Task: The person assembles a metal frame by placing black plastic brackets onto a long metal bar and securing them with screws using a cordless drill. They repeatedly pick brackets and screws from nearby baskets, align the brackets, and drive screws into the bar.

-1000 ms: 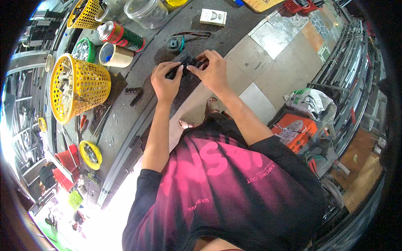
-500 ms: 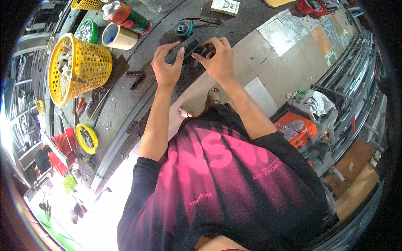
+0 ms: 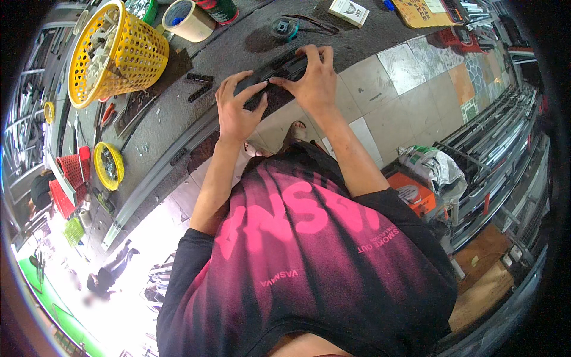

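At the edge of the dark bench (image 3: 156,132) both hands meet around a small black piece (image 3: 245,83), whose exact kind I cannot make out. My left hand (image 3: 238,112) curls its fingers and thumb about it. My right hand (image 3: 316,86) reaches in from the other side, thumb tip against the piece, index finger bent over its far end. Fingers and shadow hide part of it. Left of my left hand lie two short black ridged strips (image 3: 200,92). Just beyond the hands sits a round teal-and-black tool (image 3: 284,28) with a dark strap.
A yellow perforated basket (image 3: 140,58) of small parts stands at left, near a cream tub (image 3: 193,24). Red-handled pliers (image 3: 107,113) and a small yellow basket (image 3: 109,166) lie closer. A white box (image 3: 349,12) is at the far edge. Metal profiles (image 3: 499,146) are stacked at right.
The view has shifted, so the bench things sit higher in it. My hands stay around the black piece; my left hand has turned and its fingers have closed in nearer my right thumb.
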`<state>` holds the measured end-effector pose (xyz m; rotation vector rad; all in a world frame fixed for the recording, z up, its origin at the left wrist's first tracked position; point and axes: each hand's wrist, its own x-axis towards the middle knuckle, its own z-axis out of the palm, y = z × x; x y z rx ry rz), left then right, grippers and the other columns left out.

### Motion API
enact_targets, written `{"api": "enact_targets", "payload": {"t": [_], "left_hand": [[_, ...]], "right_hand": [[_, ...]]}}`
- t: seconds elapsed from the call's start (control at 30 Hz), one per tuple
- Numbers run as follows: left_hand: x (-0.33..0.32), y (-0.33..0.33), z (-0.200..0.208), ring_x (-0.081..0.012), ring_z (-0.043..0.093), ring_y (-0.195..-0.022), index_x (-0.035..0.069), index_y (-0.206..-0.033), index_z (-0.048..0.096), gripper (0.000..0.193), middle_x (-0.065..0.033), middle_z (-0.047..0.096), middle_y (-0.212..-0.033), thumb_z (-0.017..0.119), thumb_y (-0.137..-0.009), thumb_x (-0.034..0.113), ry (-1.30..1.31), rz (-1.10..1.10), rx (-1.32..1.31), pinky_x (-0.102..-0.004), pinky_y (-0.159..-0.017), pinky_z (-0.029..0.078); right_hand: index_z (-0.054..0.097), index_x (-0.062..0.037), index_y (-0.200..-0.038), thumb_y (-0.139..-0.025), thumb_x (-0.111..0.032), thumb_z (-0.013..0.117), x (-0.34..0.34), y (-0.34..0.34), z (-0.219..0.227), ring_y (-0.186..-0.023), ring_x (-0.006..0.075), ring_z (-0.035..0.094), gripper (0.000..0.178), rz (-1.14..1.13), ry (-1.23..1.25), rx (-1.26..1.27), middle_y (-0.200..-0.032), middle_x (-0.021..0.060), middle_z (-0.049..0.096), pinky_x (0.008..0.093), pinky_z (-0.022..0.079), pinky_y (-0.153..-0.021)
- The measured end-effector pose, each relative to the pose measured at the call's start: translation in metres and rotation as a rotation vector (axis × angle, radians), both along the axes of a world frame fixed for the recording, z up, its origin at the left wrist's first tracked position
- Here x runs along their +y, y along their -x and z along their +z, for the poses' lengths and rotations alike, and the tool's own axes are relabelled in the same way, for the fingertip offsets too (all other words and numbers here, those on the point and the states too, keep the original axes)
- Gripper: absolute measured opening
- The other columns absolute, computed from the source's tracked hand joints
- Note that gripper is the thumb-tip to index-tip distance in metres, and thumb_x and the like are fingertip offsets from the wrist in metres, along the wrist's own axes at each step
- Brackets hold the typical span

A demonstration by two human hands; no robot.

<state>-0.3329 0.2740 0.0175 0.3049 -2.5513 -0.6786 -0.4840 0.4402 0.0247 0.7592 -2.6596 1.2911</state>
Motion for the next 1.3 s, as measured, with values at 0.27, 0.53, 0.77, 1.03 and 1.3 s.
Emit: {"api": "enact_targets", "payload": {"t": [0.27, 0.53, 0.77, 1.03, 1.3], "left_hand": [[-0.001, -0.003, -0.004, -0.0359, 0.069, -0.136, 0.021, -0.116, 0.092, 0.032, -0.0102, 0.077, -0.145, 0.093, -0.085, 0.013, -0.033, 0.008, 0.028, -0.0525, -0.12, 0.049], [-0.001, -0.004, -0.004, -0.0379, 0.071, -0.138, 0.024, -0.118, 0.093, 0.03, -0.0112, 0.079, -0.147, 0.091, -0.09, 0.014, -0.065, 0.031, 0.024, -0.0529, -0.122, 0.051], [-0.004, -0.008, -0.005, -0.0376, 0.069, -0.141, 0.025, -0.125, 0.091, 0.036, -0.0091, 0.077, -0.151, 0.092, -0.089, 0.018, -0.055, 0.012, 0.057, -0.0528, -0.123, 0.05], [-0.01, -0.024, 0.002, -0.0358, 0.067, -0.139, 0.025, -0.131, 0.088, 0.043, -0.0101, 0.073, -0.15, 0.092, -0.088, 0.02, -0.019, 0.008, 0.056, -0.0566, -0.125, 0.047], [-0.013, -0.031, 0.001, -0.0418, 0.058, -0.15, 0.031, -0.143, 0.085, 0.05, -0.0144, 0.062, -0.167, 0.089, -0.093, 0.029, 0.038, -0.1, -0.042, -0.0599, -0.132, 0.039]], "right_hand": [[0.073, -0.0052, -0.134, -0.081, -0.05, 0.108, 0.013, 0.009, -0.009, -0.094, 0.0235, 0.074, 0.078, 0.006, 0.124, -0.143, -0.129, 0.0133, 0.064, 0.0417, 0.064, -0.082], [0.068, -0.0031, -0.126, -0.111, -0.029, 0.084, 0.028, 0.037, -0.03, -0.065, 0.0093, 0.066, 0.034, 0.026, 0.637, -0.643, -0.099, 0.005, 0.073, 0.0276, 0.051, -0.053], [0.066, -0.0016, -0.128, -0.115, -0.03, 0.078, 0.026, 0.04, -0.03, -0.066, 0.0114, 0.067, 0.033, 0.012, 0.648, -0.661, -0.103, 0.0053, 0.071, 0.0298, 0.052, -0.053], [0.069, -0.0013, -0.129, -0.116, -0.028, 0.076, 0.026, 0.046, -0.034, -0.065, 0.0113, 0.066, 0.031, 0.06, 0.553, -0.589, -0.106, 0.0071, 0.072, 0.0304, 0.053, -0.051], [0.07, -0.0033, -0.127, -0.114, -0.026, 0.078, 0.022, 0.041, -0.03, -0.063, 0.0103, 0.065, 0.028, 0.029, 0.484, -0.572, -0.1, 0.0054, 0.073, 0.0288, 0.053, -0.051]]}}
